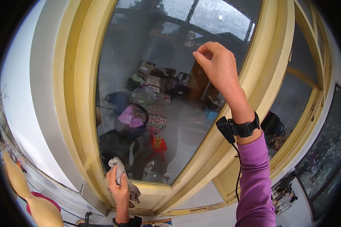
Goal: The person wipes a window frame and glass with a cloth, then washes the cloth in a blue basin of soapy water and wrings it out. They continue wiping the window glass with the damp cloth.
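Before me stands a tall glass pane [182, 136] in a cream-yellow painted frame [82, 85]. My left hand [119, 184] grips a crumpled grey-white cloth [118, 170] at the pane's lower left corner; a stained end of it hangs below the fingers. My right hand [220, 62] is raised in front of the upper right part of the pane. Its thumb and forefinger tips are pinched together, and no object shows between them. Whether those tips touch the glass I cannot tell. A black strap with a small box and a cable [238, 127] is around the right wrist.
Through the glass appear a red plastic chair [158, 144], a patterned bed [156, 113] and piled belongings. More framed panes [295, 93] stand at the right. A gourd-shaped tan object [39, 204] is at the lower left. A dark speckled panel [324, 150] stands far right.
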The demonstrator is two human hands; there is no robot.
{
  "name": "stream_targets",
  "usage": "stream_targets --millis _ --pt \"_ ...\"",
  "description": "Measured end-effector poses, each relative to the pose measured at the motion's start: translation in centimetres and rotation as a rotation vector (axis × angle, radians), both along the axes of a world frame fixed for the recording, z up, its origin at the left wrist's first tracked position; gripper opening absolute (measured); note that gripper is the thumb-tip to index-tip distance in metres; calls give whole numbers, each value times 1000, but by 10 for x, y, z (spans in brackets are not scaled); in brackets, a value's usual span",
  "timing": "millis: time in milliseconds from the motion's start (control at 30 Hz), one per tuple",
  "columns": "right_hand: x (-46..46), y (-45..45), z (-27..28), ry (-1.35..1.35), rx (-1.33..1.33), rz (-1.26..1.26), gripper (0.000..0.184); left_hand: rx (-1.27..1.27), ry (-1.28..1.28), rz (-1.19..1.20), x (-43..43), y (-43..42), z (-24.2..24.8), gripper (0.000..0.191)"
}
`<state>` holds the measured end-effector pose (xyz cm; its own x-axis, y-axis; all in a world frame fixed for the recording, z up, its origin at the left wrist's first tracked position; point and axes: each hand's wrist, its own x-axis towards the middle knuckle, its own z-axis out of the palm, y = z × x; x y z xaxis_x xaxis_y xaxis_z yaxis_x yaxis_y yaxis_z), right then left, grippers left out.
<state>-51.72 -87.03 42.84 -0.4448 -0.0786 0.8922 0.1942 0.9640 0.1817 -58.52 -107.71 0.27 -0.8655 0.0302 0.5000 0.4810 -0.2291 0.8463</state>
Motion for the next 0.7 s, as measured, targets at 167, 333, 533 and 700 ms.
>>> stream_targets --millis 167,333,533,700 --pt "-24 2 49 -7 -48 -200 28 -27 -94 -26 4 -5 -24 39" --pt "-28 12 66 -174 -121 -174 26 -4 -152 -72 1 -2 -39 41" --pt "-30 8 84 -312 -160 -222 24 -10 -166 -102 -2 4 -46 41" --pt "-30 8 96 -374 -128 -245 28 -22 -167 -103 -2 5 -50 40"
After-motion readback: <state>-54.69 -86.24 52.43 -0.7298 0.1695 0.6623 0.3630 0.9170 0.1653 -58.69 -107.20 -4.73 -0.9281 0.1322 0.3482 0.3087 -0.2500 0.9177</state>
